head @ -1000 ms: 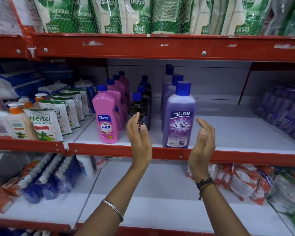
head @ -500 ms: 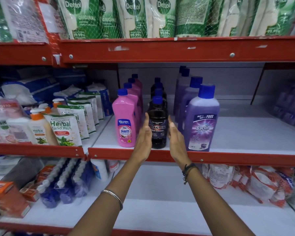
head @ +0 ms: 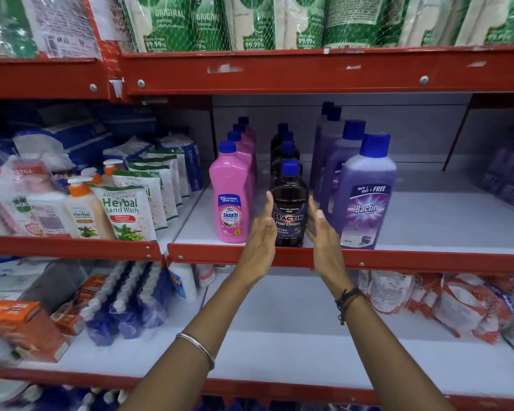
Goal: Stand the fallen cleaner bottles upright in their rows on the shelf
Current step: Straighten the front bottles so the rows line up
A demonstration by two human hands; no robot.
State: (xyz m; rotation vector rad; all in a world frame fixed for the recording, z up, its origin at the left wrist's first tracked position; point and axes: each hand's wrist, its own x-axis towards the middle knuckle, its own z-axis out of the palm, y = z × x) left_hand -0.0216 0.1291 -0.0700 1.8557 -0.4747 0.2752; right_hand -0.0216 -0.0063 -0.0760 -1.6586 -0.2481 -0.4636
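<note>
Three rows of cleaner bottles stand upright on the white middle shelf (head: 445, 223). A pink Shakti bottle (head: 231, 200) heads the left row, a black Bactin floor cleaner bottle (head: 289, 212) the middle row, and a purple Bactin bottle (head: 365, 200) the right row. My left hand (head: 261, 232) is flat and open along the black bottle's left side. On the bottle's right side my right hand (head: 321, 229) is open too. Both palms face the bottle; whether they touch it is unclear. No fallen bottle is visible.
Herbal hand wash pouches (head: 125, 212) and pump bottles (head: 82, 209) fill the shelf to the left. Green Dettol pouches (head: 250, 22) hang above behind netting. More purple bottles (head: 511, 176) sit blurred at far right. Red shelf lips (head: 428, 259) run across; packets (head: 457, 307) lie below.
My hands have closed in from wide apart to either side of the front black bottle. The view has shifted so the shelf sits further right and nearer.
</note>
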